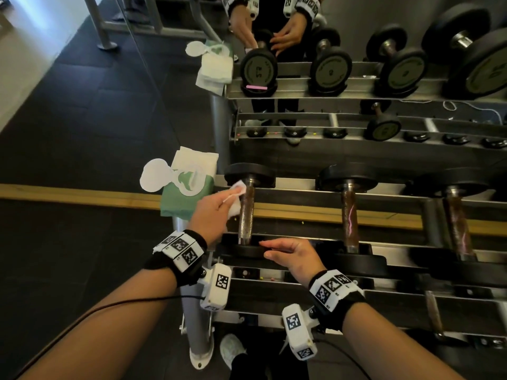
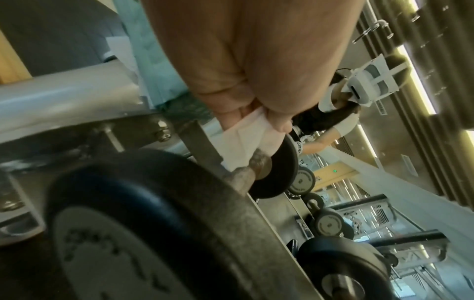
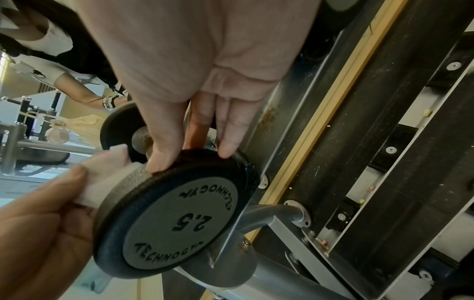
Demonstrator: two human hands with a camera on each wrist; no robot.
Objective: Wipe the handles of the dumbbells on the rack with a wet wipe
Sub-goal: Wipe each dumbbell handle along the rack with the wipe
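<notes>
The right hand (image 3: 195,67) reaches down with straight fingers (image 3: 161,146) whose tips rest on the black rim of a dumbbell (image 3: 177,219); its grey end plate, just below the fingertips, reads 2.5. To the hand's left, the left hand (image 3: 43,229) pinches a white wipe (image 3: 102,178) that lies against the plate's edge. The dumbbell sits on a grey metal rack (image 3: 282,227), which runs off to the hand's right beside a yellow strip (image 3: 333,113).

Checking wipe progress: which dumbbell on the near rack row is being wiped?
The leftmost dumbbell, marked 2.5, beside the wipes pack. Only it has the left hand holding the wet wipe against its handle, right hand on its near plate.
</notes>
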